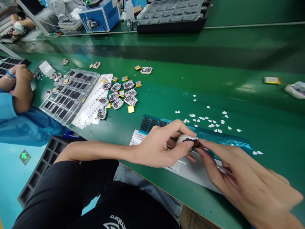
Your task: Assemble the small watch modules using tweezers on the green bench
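Note:
My left hand (164,144) is closed around a small white watch-like casing (184,139) with dark parts inside, its thumb across the open face. At the casing's right end, my right hand (240,175) pinches finger and thumb together beside a small dark brown piece (197,143); what exactly is between them I cannot make out. A pale sliver shows under the right palm, too hidden to name. Beneath the hands lie a blue film sheet (234,141) with black strips (152,123) on its left part and a white printed sheet (190,173).
Small white tabs (211,121) are scattered beyond the hands. Several open casings (117,103) with yellow-edged batteries lie left, near a clear tray (69,95). Another casing (296,90) is at right. A co-worker's arm (22,90) rests far left. A blue box (100,16) and black tray (171,27) stand behind.

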A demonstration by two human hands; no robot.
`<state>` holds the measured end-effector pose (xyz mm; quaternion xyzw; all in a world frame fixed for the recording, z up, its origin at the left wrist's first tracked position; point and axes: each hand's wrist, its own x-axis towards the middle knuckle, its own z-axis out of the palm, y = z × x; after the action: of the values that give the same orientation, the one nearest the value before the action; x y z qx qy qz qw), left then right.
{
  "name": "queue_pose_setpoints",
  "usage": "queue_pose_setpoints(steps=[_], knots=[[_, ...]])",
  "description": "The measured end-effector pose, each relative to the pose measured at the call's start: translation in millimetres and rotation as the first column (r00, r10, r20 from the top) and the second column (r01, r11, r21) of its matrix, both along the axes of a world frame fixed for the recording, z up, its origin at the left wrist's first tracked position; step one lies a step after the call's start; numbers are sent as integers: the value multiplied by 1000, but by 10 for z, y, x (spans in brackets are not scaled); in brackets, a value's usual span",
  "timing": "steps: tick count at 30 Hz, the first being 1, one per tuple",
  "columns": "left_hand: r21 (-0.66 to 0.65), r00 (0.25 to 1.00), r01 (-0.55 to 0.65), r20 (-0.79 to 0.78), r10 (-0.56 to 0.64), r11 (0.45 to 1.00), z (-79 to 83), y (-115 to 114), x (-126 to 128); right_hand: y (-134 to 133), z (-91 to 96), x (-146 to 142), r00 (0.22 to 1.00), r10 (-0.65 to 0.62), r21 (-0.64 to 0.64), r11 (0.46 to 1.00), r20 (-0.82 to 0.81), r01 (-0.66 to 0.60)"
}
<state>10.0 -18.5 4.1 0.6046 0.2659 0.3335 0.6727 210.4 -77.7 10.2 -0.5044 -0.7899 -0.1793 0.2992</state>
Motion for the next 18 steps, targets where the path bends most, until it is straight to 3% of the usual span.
queue_pose_setpoints(steps=[6, 14, 18], knots=[[69, 1000, -12, -20, 14, 998, 52, -35, -25, -46, 50, 16, 997, 64, -29, 998, 38, -63], [394, 983, -3, -167, 74, 919, 70, -30, -50, -122, -54, 30, 1000, 5, -65, 998, 23, -4], [347, 989, -14, -131, 63, 938, 70, -25, -44, -99, -90, 58, 999, 32, -16, 999, -10, -32]])
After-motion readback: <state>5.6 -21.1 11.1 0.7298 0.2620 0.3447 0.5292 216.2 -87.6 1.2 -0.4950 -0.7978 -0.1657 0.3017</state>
